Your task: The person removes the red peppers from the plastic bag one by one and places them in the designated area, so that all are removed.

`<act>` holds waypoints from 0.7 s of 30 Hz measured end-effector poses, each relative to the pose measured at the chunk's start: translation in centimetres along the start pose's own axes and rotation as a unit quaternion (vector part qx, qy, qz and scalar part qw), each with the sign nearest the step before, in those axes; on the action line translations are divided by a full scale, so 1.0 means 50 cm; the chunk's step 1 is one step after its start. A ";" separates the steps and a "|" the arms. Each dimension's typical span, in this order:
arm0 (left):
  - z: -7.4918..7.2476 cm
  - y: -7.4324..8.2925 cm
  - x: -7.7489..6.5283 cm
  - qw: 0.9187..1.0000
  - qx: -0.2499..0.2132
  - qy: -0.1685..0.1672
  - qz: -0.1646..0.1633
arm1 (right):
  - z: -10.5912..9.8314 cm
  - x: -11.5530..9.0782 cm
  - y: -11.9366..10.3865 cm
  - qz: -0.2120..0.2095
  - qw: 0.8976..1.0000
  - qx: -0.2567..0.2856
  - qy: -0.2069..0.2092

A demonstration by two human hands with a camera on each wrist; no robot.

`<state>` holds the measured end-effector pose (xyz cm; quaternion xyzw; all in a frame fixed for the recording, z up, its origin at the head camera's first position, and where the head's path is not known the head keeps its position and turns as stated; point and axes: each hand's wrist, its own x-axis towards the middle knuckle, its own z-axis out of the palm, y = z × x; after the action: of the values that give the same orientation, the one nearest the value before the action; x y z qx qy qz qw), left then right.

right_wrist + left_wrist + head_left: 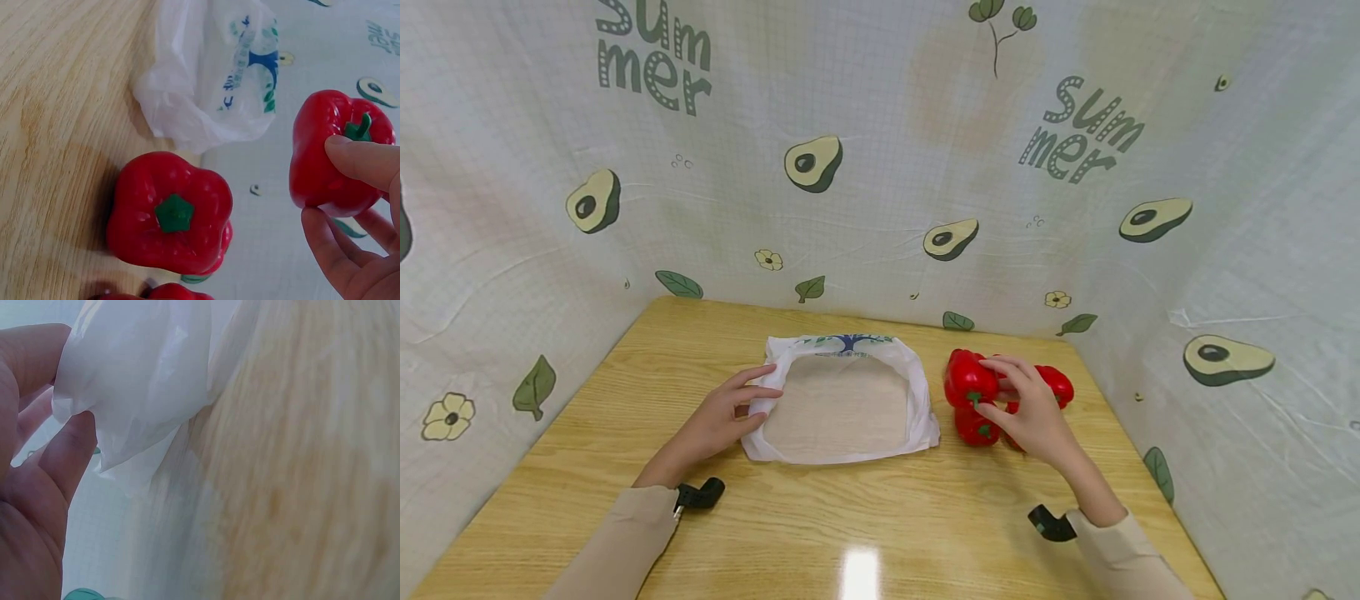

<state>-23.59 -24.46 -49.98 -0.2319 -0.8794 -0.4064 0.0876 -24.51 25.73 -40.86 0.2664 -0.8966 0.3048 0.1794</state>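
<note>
A red bell pepper (964, 379) with a green stem is held between the thumb and fingers of my right hand (1036, 423). The right wrist view shows this pepper (315, 156) raised clear of the table. Below it stands another red pepper (140, 194), stem up; more peppers (1057, 384) are partly hidden behind my hand. To the left lies a white plastic bag (919, 392), its mouth spread wide. My left hand (724, 421) grips the bag's left edge, and in the left wrist view the thumb (72, 447) and fingers pinch the film.
A wooden table (760, 533) bears everything. White cloth (880, 192) printed with avocados and leaves hangs along its back and both sides. Small black devices (702, 493) are strapped at the wrists.
</note>
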 end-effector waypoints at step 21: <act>0.000 0.002 0.001 1.000 -0.007 -0.003 -0.004 | -0.030 -0.007 0.022 0.014 1.000 -0.017 0.012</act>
<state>-23.56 -24.39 -49.90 -0.2302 -0.8777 -0.4122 0.0820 -24.66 27.56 -40.39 0.2466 -0.9032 0.2951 0.1907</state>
